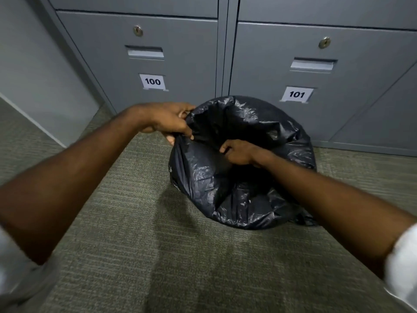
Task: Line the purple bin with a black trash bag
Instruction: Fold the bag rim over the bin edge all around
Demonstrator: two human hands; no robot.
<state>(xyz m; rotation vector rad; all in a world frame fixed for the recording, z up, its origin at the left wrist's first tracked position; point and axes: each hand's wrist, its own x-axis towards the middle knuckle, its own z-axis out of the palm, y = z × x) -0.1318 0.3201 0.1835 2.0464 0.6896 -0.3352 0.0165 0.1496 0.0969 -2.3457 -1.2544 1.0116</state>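
Note:
A black trash bag is draped over a round shape on the carpet just in front of the lockers, covering it entirely, so no purple of the bin shows. My left hand pinches the bag's edge at its upper left side. My right hand grips a fold of the plastic near the middle of the bag's mouth. The bag's opening sags inward between the two hands, dark and crumpled.
Grey metal lockers labelled 100 and 101 stand directly behind the bag. A pale wall rises at the left. Grey-green carpet spreads around the bag on its near and left sides.

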